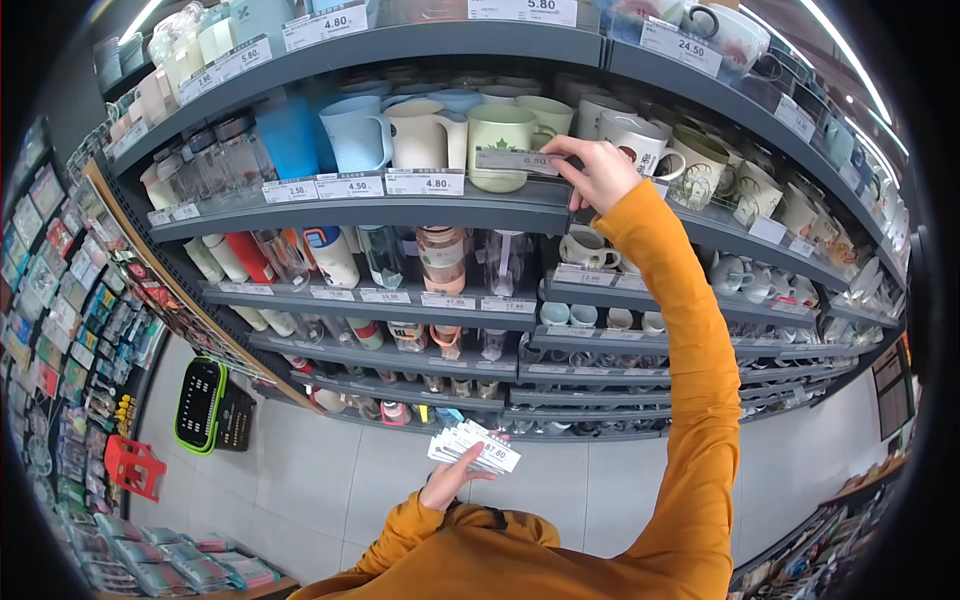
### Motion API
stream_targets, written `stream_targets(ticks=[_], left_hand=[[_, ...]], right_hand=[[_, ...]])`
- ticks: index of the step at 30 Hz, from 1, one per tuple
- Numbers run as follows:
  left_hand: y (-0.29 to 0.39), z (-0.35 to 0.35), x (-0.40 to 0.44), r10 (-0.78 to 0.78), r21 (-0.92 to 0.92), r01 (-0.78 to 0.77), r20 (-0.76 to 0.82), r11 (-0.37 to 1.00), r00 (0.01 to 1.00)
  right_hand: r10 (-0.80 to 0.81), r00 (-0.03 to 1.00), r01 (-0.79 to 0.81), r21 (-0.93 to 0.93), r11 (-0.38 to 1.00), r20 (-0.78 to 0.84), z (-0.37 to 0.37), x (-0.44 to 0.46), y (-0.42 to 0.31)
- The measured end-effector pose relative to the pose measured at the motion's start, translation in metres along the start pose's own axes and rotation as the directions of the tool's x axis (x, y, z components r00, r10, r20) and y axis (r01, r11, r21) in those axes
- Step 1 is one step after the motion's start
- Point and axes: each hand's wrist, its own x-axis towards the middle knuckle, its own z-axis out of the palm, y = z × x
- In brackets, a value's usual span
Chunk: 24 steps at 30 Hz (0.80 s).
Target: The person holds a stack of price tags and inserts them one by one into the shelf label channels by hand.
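Observation:
My right hand [606, 175] reaches up to a shelf of mugs and pinches the right end of a price label [515, 160] reading 6.50. The label looks greyish and is tilted out in front of a green mug with a leaf print [497, 125]. Low in front of my body, my left hand [446, 485] is closed around a fanned stack of white price tags [478, 448], the top one showing 87.80. Beside the green mug stand a cream mug [420, 138] and a blue mug [355, 138].
Dark shelving with labelled edges [420, 212] curves across the view, holding cups, bottles and bowls. White mugs [630, 140] stand right of my right hand. A black and green basket [203, 405] and a red basket [134, 467] are on the tiled floor [300, 480].

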Motion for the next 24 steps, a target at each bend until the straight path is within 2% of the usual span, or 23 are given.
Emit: stream_targets(ticks=[2,5,8,12,16,24], left_hand=[[-0.003,0.000,0.000,0.004,-0.009,-0.004,-0.009,1.000,1.000],[-0.006,-0.001,0.001,0.022,-0.002,-0.022,-0.031,1.000,0.999],[-0.006,-0.001,0.003,0.037,0.005,-0.037,-0.038,0.999,0.999],[-0.001,0.002,0.005,0.046,-0.005,-0.046,-0.010,0.999,0.999],[0.000,0.002,0.009,0.051,-0.005,-0.051,0.001,0.999,0.999],[0.003,-0.001,0.009,0.041,0.002,-0.041,-0.006,0.999,0.999]], right_hand=[[0.029,1.000,-0.029,0.075,0.997,0.002,-0.002,-0.001,-0.007],[0.008,1.000,-0.008,0.095,0.995,0.005,-0.002,0.002,-0.001],[-0.032,0.997,0.038,0.081,0.996,-0.066,-0.007,0.006,-0.001],[0.030,0.995,-0.030,0.001,1.000,0.091,-0.005,0.006,0.002],[0.107,0.991,-0.113,0.075,0.991,0.078,-0.007,0.004,-0.004],[0.079,0.992,-0.084,0.047,0.995,0.103,-0.003,0.010,0.011]])
